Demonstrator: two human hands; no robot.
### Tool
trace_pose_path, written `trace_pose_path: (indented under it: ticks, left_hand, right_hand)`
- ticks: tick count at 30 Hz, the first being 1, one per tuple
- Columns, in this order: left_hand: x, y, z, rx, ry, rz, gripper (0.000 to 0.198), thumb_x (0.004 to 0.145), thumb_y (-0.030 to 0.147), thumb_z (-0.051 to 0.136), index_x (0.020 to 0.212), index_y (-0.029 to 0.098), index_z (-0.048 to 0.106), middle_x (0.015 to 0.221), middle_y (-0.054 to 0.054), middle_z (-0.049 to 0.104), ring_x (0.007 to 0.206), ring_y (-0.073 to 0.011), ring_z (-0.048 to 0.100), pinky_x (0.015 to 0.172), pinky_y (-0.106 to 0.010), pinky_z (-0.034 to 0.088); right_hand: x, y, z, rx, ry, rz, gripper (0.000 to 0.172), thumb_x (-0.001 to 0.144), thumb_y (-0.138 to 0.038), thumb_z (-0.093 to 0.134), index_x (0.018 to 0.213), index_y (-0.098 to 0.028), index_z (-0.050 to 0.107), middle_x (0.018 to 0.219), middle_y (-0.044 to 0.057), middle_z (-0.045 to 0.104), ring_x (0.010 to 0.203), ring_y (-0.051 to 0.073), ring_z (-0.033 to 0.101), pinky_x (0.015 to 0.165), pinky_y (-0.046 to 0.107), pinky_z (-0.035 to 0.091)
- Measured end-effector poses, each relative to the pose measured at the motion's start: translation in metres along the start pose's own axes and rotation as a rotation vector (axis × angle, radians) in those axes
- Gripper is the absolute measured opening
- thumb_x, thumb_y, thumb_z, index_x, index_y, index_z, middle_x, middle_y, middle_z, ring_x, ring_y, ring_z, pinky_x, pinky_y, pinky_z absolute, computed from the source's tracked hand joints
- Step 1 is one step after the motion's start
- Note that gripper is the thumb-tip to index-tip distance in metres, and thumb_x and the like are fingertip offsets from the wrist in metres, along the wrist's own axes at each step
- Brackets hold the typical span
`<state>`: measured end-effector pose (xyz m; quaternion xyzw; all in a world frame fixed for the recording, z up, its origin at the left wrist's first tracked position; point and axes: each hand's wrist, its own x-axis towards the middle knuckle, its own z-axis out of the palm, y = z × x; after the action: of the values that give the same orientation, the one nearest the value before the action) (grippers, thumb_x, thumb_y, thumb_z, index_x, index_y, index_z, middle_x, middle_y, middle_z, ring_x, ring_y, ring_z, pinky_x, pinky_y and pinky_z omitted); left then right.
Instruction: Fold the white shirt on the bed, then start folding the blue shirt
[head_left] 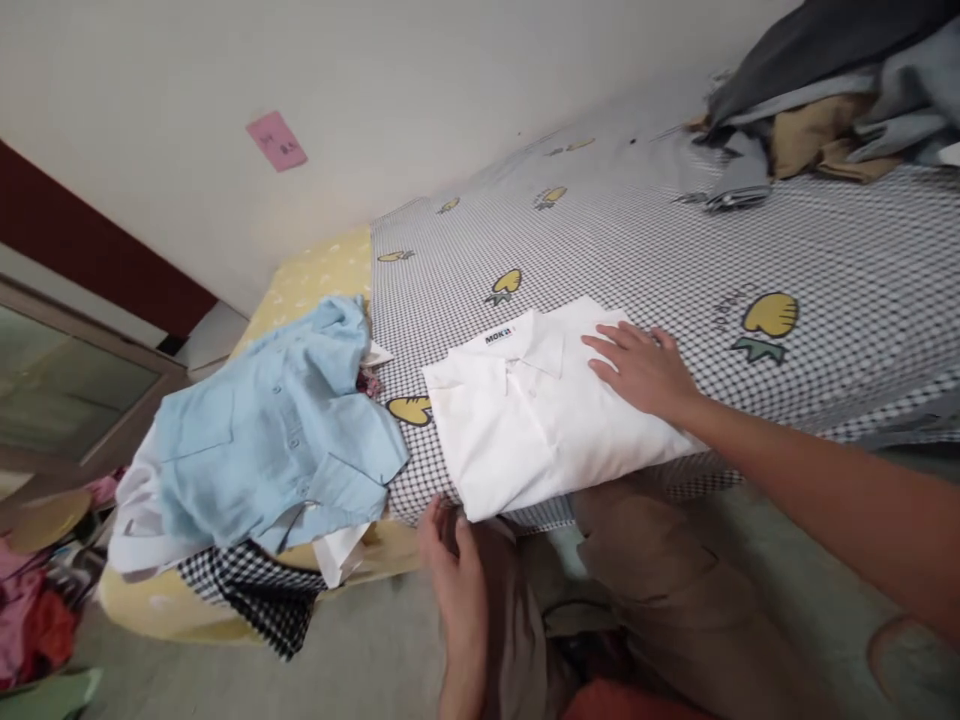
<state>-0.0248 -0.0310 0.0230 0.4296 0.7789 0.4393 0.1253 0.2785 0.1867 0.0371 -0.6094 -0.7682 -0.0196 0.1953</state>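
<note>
A folded white collared shirt [517, 430] lies on the checked bedsheet near the bed's front edge, its collar label facing up. Flat on the shirt's right part rests my right hand [641, 365], its fingers spread. My left hand [454, 560] is at the bed edge by the shirt's lower left corner, fingers apart and curved, with nothing seen in it. Whether its fingertips touch the shirt or the sheet I cannot tell. To the left, a light blue button shirt [277, 430] lies loosely over other clothes.
The bed carries a checked sheet [600, 240] with yellow prints and a yellow section [319, 265] at left. A heap of dark, grey and brown clothes [832, 110] sits at the far right. Colourful items [45, 590] are on the floor at left. A wall [420, 90] stands behind.
</note>
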Motion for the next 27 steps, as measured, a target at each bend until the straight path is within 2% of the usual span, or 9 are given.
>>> trace_pose_path:
  ticks: [3, 5, 7, 9, 11, 13, 17, 22, 27]
  left_hand:
    - [0.001, -0.007, -0.008, -0.275, 0.036, -0.266, 0.036, 0.093, 0.039, 0.053, 0.124, 0.020, 0.057, 0.127, -0.014, 0.069, 0.110, -0.0201, 0.070, 0.097, -0.036, 0.056]
    - [-0.001, -0.005, -0.013, -0.319, 0.017, -0.331, 0.034, 0.093, 0.045, 0.054, 0.116, 0.021, 0.059, 0.119, -0.011, 0.071, 0.108, -0.0202, 0.069, 0.098, -0.037, 0.055]
    - [-0.004, 0.000, -0.017, -0.302, -0.025, -0.304, 0.033, 0.093, 0.049, 0.052, 0.109, 0.021, 0.061, 0.112, -0.009, 0.070, 0.106, -0.0207, 0.068, 0.098, -0.039, 0.054]
    - [-0.007, 0.004, -0.016, -0.230, -0.071, -0.193, 0.032, 0.093, 0.050, 0.050, 0.103, 0.022, 0.062, 0.113, -0.009, 0.068, 0.112, -0.0223, 0.064, 0.103, -0.042, 0.051]
    - [-0.009, 0.008, -0.011, -0.114, -0.109, -0.080, 0.028, 0.092, 0.046, 0.051, 0.099, 0.022, 0.064, 0.122, -0.011, 0.064, 0.125, -0.0248, 0.058, 0.111, -0.047, 0.045]
    - [-0.010, 0.010, -0.004, 0.003, -0.126, -0.034, 0.025, 0.091, 0.042, 0.054, 0.102, 0.023, 0.065, 0.133, -0.012, 0.058, 0.133, -0.0269, 0.051, 0.115, -0.051, 0.040]
    - [-0.007, 0.010, 0.005, 0.095, -0.116, -0.042, 0.025, 0.089, 0.039, 0.060, 0.108, 0.024, 0.066, 0.137, -0.014, 0.053, 0.132, -0.0290, 0.052, 0.113, -0.054, 0.042]
    - [-0.002, 0.008, 0.003, 0.007, -0.112, -0.044, 0.027, 0.091, 0.043, 0.056, 0.077, 0.022, 0.067, 0.131, -0.013, 0.054, 0.131, -0.0293, 0.051, 0.112, -0.053, 0.042]
    - [0.000, 0.007, 0.005, -0.025, -0.095, -0.077, 0.031, 0.089, 0.044, 0.057, 0.069, 0.022, 0.064, 0.130, -0.013, 0.054, 0.131, -0.0301, 0.051, 0.115, -0.054, 0.039]
  right_hand:
    - [-0.001, 0.000, 0.000, -0.005, -0.007, 0.004, 0.057, 0.101, -0.051, 0.028, 0.147, -0.031, 0.054, 0.157, 0.005, 0.050, 0.147, 0.033, 0.039, 0.117, 0.062, 0.026]
    - [-0.002, -0.001, -0.001, -0.004, -0.009, 0.009, 0.057, 0.100, -0.051, 0.028, 0.147, -0.032, 0.054, 0.157, 0.005, 0.051, 0.146, 0.034, 0.040, 0.116, 0.063, 0.026]
    - [-0.002, -0.001, -0.002, 0.000, -0.008, 0.004, 0.057, 0.100, -0.051, 0.028, 0.148, -0.032, 0.053, 0.156, 0.006, 0.051, 0.145, 0.034, 0.040, 0.116, 0.063, 0.027]
    - [-0.003, -0.001, -0.003, 0.003, -0.006, -0.005, 0.057, 0.100, -0.050, 0.027, 0.148, -0.033, 0.053, 0.156, 0.006, 0.051, 0.145, 0.035, 0.040, 0.115, 0.064, 0.027]
    - [-0.003, 0.000, -0.003, 0.009, -0.005, -0.010, 0.056, 0.101, -0.049, 0.028, 0.147, -0.031, 0.054, 0.156, 0.008, 0.052, 0.144, 0.036, 0.041, 0.115, 0.063, 0.027]
    - [-0.003, 0.000, -0.002, 0.016, 0.000, -0.013, 0.056, 0.101, -0.049, 0.028, 0.145, -0.029, 0.056, 0.154, 0.011, 0.053, 0.143, 0.038, 0.042, 0.114, 0.062, 0.026]
    - [-0.003, 0.000, -0.002, 0.014, 0.011, -0.022, 0.056, 0.101, -0.049, 0.028, 0.145, -0.027, 0.057, 0.154, 0.012, 0.052, 0.143, 0.038, 0.042, 0.114, 0.062, 0.026]
    - [-0.002, 0.000, -0.003, -0.036, -0.012, -0.005, 0.057, 0.101, -0.049, 0.028, 0.145, -0.028, 0.056, 0.155, 0.008, 0.052, 0.145, 0.035, 0.041, 0.114, 0.062, 0.029]
    - [-0.002, 0.000, -0.003, -0.050, -0.008, -0.007, 0.056, 0.102, -0.051, 0.027, 0.146, -0.031, 0.055, 0.156, 0.006, 0.052, 0.145, 0.033, 0.041, 0.115, 0.062, 0.029]
